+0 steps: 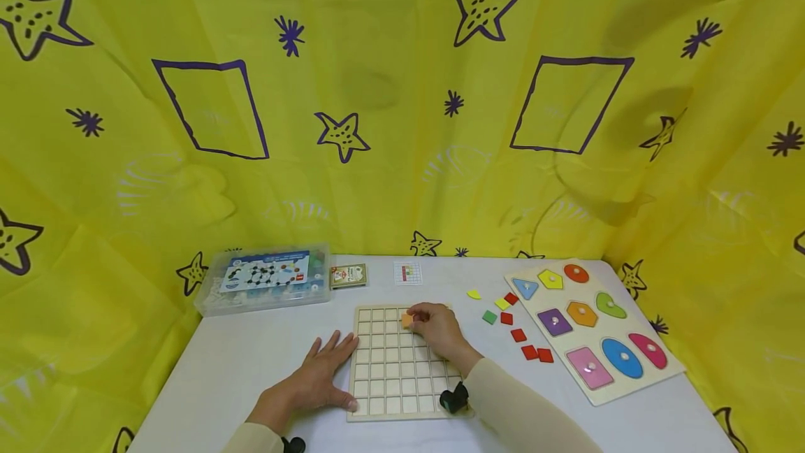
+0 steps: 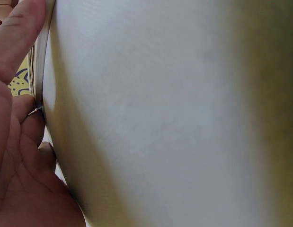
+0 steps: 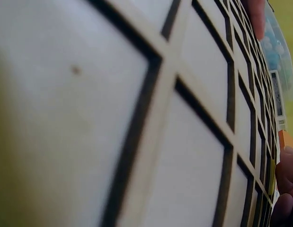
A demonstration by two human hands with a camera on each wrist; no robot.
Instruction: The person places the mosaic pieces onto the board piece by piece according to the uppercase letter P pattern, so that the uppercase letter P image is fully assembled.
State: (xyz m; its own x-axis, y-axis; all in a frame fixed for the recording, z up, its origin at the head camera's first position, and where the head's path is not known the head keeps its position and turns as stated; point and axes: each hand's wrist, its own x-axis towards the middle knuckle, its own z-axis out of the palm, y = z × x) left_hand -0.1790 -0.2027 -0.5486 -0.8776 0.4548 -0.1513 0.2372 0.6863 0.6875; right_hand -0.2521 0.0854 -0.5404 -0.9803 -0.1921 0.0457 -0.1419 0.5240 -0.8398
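A light wooden grid board (image 1: 385, 371) with rows of square recesses lies in front of me. My left hand (image 1: 316, 377) rests spread at its left side, fingertips and thumb at the rim, fingers fairly straight. Near the board's far edge, my right hand (image 1: 439, 333) pinches a small orange square tile (image 1: 407, 321) between thumb and fingers, over the top rows. From the right wrist, the orange tile (image 3: 286, 140) shows at the fingertips, with a yellow strip (image 3: 272, 176) close by at the grid. The left wrist view holds mostly white tablecloth beside the left palm (image 2: 28, 175).
Right of the board lie several red tiles (image 1: 518, 335), a green tile (image 1: 489, 317) and yellow pieces (image 1: 502, 304). Beyond them is a shape puzzle board (image 1: 594, 331). A clear plastic case (image 1: 267, 278), a card box (image 1: 349, 275) and a small pattern card (image 1: 408, 273) stand behind.
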